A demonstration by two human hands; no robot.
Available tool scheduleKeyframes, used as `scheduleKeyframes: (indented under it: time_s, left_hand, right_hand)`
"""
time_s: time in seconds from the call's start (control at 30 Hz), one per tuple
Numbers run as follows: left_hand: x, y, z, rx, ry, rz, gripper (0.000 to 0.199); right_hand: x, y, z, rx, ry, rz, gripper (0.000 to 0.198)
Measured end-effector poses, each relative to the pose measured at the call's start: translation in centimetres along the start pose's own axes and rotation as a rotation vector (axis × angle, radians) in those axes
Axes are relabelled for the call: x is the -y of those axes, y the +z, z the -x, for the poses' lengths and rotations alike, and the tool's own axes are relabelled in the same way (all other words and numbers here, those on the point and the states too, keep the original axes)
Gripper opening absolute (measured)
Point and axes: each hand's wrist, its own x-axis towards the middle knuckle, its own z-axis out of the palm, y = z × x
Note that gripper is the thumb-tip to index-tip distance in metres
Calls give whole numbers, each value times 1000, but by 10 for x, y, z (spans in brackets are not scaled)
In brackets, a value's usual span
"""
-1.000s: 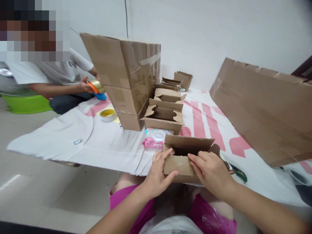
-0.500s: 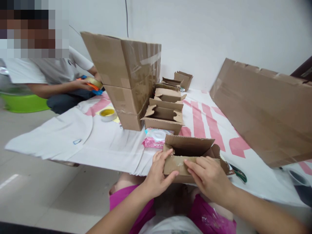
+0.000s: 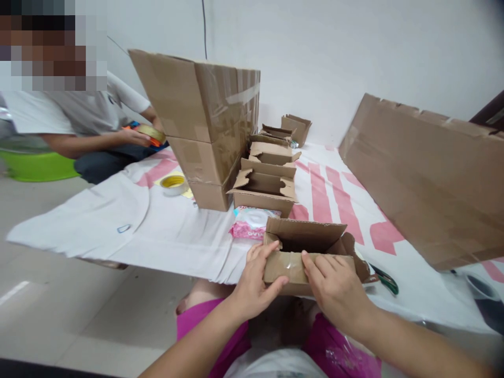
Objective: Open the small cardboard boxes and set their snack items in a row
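Note:
An open cardboard box (image 3: pixel 311 223) stands at the table's near edge, its far flap raised. Clear tape (image 3: pixel 291 262) shines on its front panel. My left hand (image 3: pixel 258 278) is closed around the box's left front corner, fingertips at the upper edge and thumb against the front. Across the right half of that panel lies my right hand (image 3: pixel 334 278), fingers stretched out flat and fingertips near the top edge. Its thumb is hidden. A green-handled cutter (image 3: pixel 387 283) lies just right of the box, and a pink pack of wipes (image 3: pixel 252 223) behind its left end.
Several open boxes (image 3: pixel 263 199) line up behind, beside a tall stack of taped boxes (image 3: pixel 185 121). A large cardboard sheet (image 3: pixel 425 178) stands at the right. A tape roll (image 3: pixel 173 185) lies left on the cloth-covered table (image 3: pixel 185 236). Another person (image 3: pixel 74 115) holds a tape dispenser (image 3: pixel 151 135).
My right hand has slid slightly right along the front panel, uncovering more of the shiny tape. My left hand and the box have stayed in place.

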Motion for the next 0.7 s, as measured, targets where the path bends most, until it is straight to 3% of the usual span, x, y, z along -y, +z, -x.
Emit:
scheduleKeyframes:
  time_s: [0.33, 0.47, 0.57, 0.7]
  left_hand:
    - [1, 0, 1, 4, 7, -18, 63]
    - [1, -1, 0, 14, 5, -28, 63]
    - [1, -1, 0, 28, 2, -32, 63]
    - [1, 0, -1, 21, -2, -24, 63]
  right_hand:
    - [-3, 0, -3, 31, -94, -110, 37]
    - [-18, -11, -10, 3, -69, -242, 29]
    - [-34, -17, -19, -14, -8, -200, 25]
    - [-46, -13, -30, 61, -121, -145, 21]
